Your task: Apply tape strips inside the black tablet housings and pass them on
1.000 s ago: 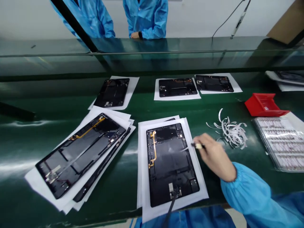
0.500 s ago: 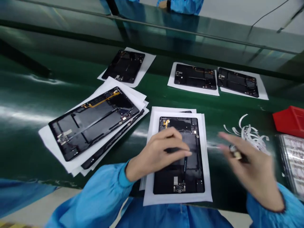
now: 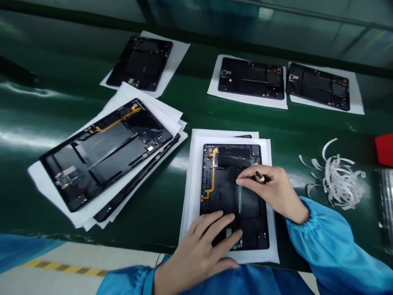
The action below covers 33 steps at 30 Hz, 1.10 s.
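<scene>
Bright blue it is on both sides; the right sleeve (image 3: 334, 241) comes in full and loose, all creases and soft sheen, bunching into a gathered cuff (image 3: 308, 211); across to the left sleeve (image 3: 125, 280), same blue, finished with a snug wrist band (image 3: 149, 282); left hand (image 3: 199, 250) and right hand (image 3: 278, 188) both bare; below, the garment's front (image 3: 258, 282) shows deeper, shadowed blue.

The tabletop (image 3: 325, 127) is smooth and glossy, streaked with reflected light. The tablet (image 3: 225, 192) looks smooth, with a low sheen; its ribbon (image 3: 213, 176) resembles thin plastic film. The paper (image 3: 192, 176) is matt. The strips (image 3: 340, 184) look papery, the bin (image 3: 385, 149) plastic. The sleeves (image 3: 331, 233) are creased, faintly shiny cloth.
</scene>
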### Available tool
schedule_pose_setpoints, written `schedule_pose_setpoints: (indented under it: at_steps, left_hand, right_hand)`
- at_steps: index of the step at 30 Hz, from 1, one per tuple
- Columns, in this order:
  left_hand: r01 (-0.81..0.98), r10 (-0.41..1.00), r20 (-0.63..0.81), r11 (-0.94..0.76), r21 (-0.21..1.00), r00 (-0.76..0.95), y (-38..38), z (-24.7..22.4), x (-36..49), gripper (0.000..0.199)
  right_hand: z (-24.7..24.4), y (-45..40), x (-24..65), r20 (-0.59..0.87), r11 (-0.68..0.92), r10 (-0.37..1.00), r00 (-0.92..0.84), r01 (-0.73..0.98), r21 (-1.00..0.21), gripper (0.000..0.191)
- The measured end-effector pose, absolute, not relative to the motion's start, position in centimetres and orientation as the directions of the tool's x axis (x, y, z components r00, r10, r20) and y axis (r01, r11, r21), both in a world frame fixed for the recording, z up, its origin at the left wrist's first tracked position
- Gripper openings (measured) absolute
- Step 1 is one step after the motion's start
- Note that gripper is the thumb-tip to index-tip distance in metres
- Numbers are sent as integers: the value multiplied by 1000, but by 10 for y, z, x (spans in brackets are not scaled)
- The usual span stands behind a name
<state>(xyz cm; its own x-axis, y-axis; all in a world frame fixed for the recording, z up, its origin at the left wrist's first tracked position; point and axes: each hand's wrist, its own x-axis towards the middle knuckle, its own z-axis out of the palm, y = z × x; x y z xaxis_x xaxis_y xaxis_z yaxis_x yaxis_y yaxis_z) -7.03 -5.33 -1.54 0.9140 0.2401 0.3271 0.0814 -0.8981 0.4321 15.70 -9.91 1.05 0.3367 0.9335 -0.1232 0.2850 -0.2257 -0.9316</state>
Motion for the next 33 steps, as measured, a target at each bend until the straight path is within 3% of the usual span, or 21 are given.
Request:
schedule_pose_setpoints:
  at_steps: [5, 17, 33]
  left_hand:
    - [97, 168, 210, -946, 310, 963, -72, -29, -83, 37]
    - [32, 155, 313, -931, 364, 937, -72, -37, -78, 32]
    - [24, 111, 259, -948, 316, 959, -73, -41, -77, 35]
  right_hand:
    - [1, -95, 159, -110, -223, 933, 344, 308, -925, 8]
    - [-20, -98, 159, 93, -85, 929, 359, 450, -889, 5]
    - [-21, -95, 157, 113, -99, 926, 360, 522, -847, 15]
